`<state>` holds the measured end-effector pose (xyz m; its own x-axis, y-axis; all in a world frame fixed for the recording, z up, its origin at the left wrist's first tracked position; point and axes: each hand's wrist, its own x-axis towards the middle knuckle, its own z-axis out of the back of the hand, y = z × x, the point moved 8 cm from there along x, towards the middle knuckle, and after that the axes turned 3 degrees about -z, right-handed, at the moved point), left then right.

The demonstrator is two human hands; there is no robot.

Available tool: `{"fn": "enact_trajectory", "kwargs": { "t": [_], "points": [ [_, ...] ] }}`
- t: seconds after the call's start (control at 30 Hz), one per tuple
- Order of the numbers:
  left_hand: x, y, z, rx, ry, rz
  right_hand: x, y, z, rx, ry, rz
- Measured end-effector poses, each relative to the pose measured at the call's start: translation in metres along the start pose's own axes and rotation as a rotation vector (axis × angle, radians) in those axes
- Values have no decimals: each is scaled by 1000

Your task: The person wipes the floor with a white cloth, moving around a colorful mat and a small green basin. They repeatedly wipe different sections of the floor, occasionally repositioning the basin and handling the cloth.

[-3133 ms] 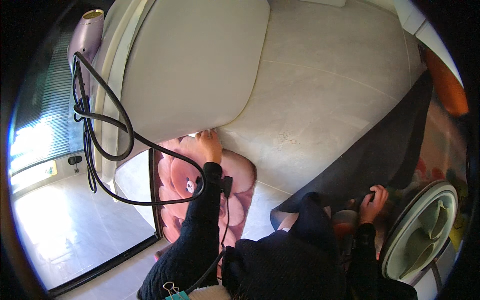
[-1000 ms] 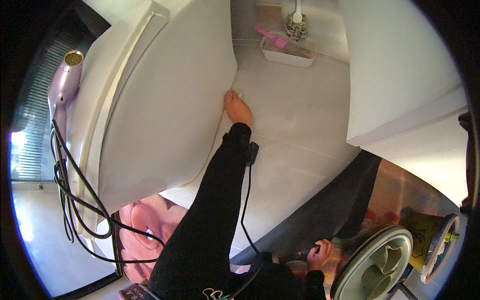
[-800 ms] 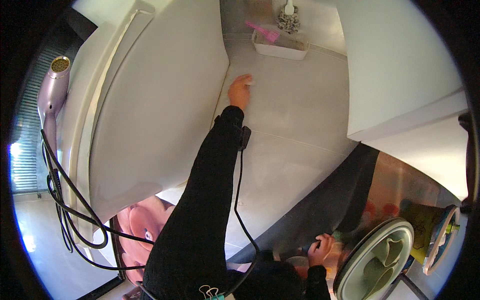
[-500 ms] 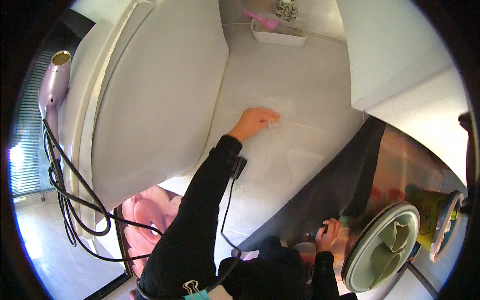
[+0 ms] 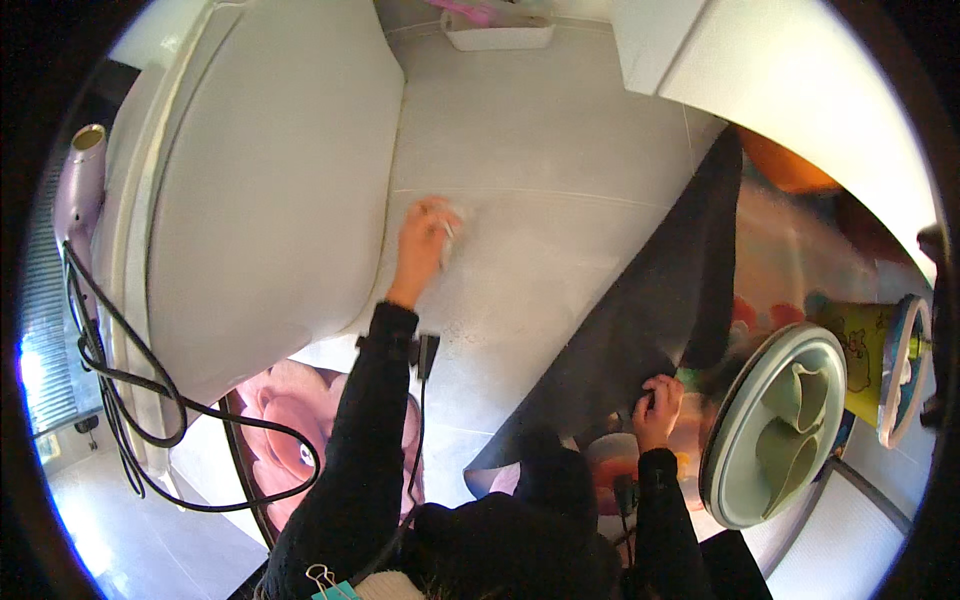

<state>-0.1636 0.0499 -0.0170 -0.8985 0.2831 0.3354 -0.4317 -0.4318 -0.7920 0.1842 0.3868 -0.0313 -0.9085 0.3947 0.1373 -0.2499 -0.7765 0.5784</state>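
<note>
My left hand (image 5: 422, 245) is pressed to the grey tiled floor (image 5: 530, 150), its fingers closed on a crumpled white tissue or wipe (image 5: 453, 232). A floor mat (image 5: 620, 310) is folded back, its dark underside facing up and its colourful printed face showing to the right and below. At the lower right, my right hand (image 5: 657, 408) curls its fingers on the mat's turned-back edge. Small dark specks (image 5: 462, 332) lie on the tiles just nearer than my left hand.
A large white rounded fixture (image 5: 270, 180) rises at left, with a lilac hair dryer (image 5: 82, 185) and its looped black cord. Right of the mat stand a round green-grey lidded container (image 5: 785, 430) and a yellow bin (image 5: 865, 350). A white tray (image 5: 500, 38) sits far back. Pink mat (image 5: 285, 430) lower left.
My left hand has moved left with the white tissue or wipe, closer to the white fixture. My right hand stays at the mat. The view has shifted, and the far tray sits higher.
</note>
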Motion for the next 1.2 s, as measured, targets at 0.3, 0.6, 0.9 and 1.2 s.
{"fn": "enact_trajectory", "kwargs": {
  "t": [0.3, 0.6, 0.9, 1.2],
  "points": [
    [107, -18, -128, 250, -70, -240, -1, -1, -3, -34, -30, 38],
    [16, -128, -227, -145, 679, -542, -11, -6, 1, -49, -106, 42],
    [-59, -126, -196, -193, 899, -587, -19, 2, 14, -35, -108, 64],
    [-94, -78, -59, -70, 771, -351, -42, -34, 37, -18, -156, -18]
  ]
}}
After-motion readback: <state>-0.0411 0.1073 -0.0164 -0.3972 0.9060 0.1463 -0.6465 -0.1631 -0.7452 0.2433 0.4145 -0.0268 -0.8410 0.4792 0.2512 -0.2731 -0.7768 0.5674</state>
